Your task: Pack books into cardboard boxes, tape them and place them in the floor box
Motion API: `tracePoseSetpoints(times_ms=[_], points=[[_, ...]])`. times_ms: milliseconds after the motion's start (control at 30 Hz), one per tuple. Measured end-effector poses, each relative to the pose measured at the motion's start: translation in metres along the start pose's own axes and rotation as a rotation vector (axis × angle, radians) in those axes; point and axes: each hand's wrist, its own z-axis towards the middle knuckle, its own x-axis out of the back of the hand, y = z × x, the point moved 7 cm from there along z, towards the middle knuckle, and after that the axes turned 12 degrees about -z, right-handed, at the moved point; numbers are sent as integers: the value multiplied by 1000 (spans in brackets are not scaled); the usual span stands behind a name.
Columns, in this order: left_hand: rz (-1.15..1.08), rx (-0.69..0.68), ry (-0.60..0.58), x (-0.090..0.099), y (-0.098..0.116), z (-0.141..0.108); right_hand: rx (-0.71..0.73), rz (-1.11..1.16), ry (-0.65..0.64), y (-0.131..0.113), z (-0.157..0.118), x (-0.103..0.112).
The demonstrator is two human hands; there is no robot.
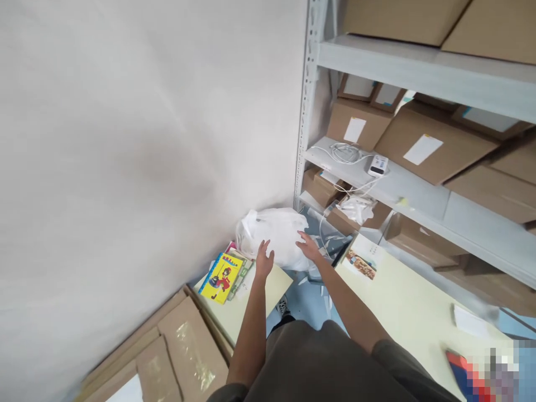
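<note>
A full white plastic bag [276, 229] sits against the wall, straight ahead of me. My left hand [264, 261] reaches toward the bag's near side with its fingers apart and nothing in them. On the bag's right, my right hand [308, 245] is stretched out, fingers spread, also holding nothing. Both hands overlap the bag in the view; whether they touch it I cannot tell. Left of my left hand, a yellow picture book [221, 277] lies on other books on a pale tabletop [278, 282].
Metal shelving [419, 67] with cardboard boxes [435, 142] rises on the right. A cable coil [345, 152] and a white power strip [378, 166] lie on one shelf. A pale table [412, 296] stands at right, flattened cardboard [192, 340] at lower left.
</note>
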Motion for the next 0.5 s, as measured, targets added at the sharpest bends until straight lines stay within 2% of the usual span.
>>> tracePoseSetpoints(times_ms=[100, 200, 367, 500], points=[[21, 7, -62, 5, -15, 24, -60, -123, -18, 1, 38, -25], [44, -7, -122, 1, -23, 32, -127, -289, -29, 4, 71, -38], [73, -65, -179, -1, -29, 16, -351, -619, -55, 17, 112, -48], [90, -85, -124, 14, -29, -1, -371, -694, -114, 15, 129, -69]])
